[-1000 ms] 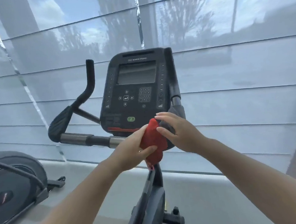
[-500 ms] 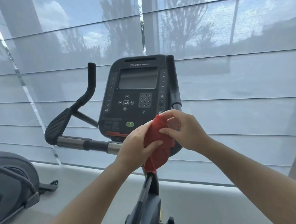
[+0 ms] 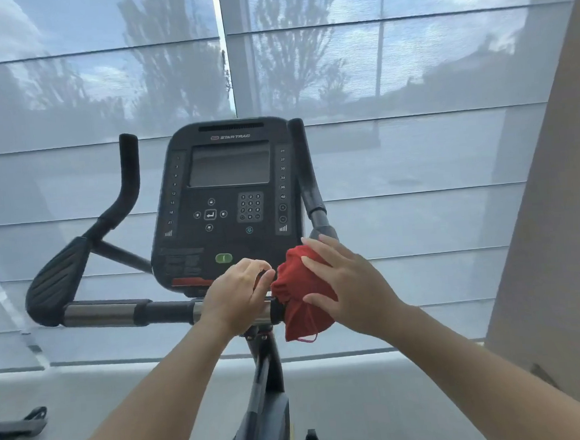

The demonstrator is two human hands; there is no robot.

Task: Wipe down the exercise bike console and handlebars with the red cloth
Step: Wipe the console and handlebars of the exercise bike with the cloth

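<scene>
Red cloth (image 3: pixel 295 288): bunched over the right end of the handlebars (image 3: pixel 116 312), just below the console (image 3: pixel 227 203).
Right hand (image 3: pixel 348 284): fingers spread over the cloth, thumb beneath, so it is grasped.
Left hand (image 3: pixel 234 296): fingers curled beside the cloth; whether anything is grasped cannot be told.
Progress: judged early; the console and left grips are yet to be wiped.

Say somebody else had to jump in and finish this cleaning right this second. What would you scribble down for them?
Right hand: holds the bunched red cloth, fingers above and thumb below, against the right end of the bar, just under the console.
Left hand: fingers curled over the bar beside the cloth; unclear whether it pinches it.
Done: nothing shows which parts are wiped.
Left: I would treat the console, bar, left handle and right handle as all to do.
</scene>
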